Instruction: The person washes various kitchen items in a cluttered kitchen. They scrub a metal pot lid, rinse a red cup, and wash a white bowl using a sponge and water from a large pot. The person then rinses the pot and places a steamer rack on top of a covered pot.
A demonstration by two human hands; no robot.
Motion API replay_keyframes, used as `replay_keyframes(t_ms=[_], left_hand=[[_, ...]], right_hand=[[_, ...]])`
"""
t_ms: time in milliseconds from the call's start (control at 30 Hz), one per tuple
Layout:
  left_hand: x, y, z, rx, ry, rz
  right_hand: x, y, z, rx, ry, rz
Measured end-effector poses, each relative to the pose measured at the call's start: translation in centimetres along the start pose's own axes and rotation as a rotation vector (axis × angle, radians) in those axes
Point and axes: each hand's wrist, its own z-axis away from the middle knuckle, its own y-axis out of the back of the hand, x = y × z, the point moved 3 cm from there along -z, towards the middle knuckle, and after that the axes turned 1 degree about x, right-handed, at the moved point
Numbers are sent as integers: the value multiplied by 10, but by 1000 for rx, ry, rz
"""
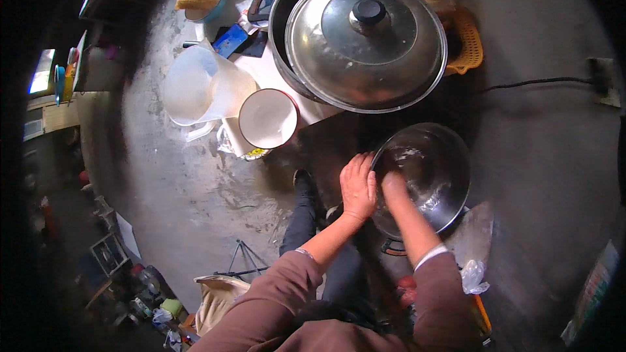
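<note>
Low in front of me is a wide metal pot with a shiny rim and a dark handle at its near side. My left hand rests on the pot's left rim, its fingers together over the edge. Inside the pot, near that same side, is my right hand, blurred; its fingers are hard to make out and I cannot tell whether they hold anything. Liquid or wet metal glints at the pot's bottom. Beyond it stands a larger pot with a domed metal lid and black knob set askew on it.
Left of the large pot are a white enamel bowl, a translucent plastic jug and a blue packet. An orange basket sits at its right. A black cable crosses the floor at right; a plastic bag lies near my right sleeve.
</note>
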Motion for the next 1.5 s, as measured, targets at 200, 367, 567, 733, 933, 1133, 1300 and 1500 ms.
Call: replay_keyframes(t_ms=[200, 367, 567, 733, 933, 1133, 1300, 1500], left_hand=[[-18, 16, 10, 16, 72, -57], [-18, 27, 7, -64, 114, 57], [-53, 101, 14, 31, 231, 267], [-113, 169, 20, 262, 466, 457], [-166, 215, 15, 488, 729, 705], [-161, 229, 1, 346, 815, 973], [-147, 239, -1, 208, 664, 977], [-199, 239, -2, 367, 837, 905]], right_hand=[[19, 95, 7, -54, -703, -527], [-28, 157, 34, -564, -316, -374], [11, 172, 42, -25, -424, -303], [-1, 239, 24, 149, -407, -525], [-100, 243, -4, -5, -584, -1510], [-245, 234, -44, -272, -366, -1580], [-331, 236, -58, -451, -246, -1460], [-339, 216, -59, -650, -345, -1579]])
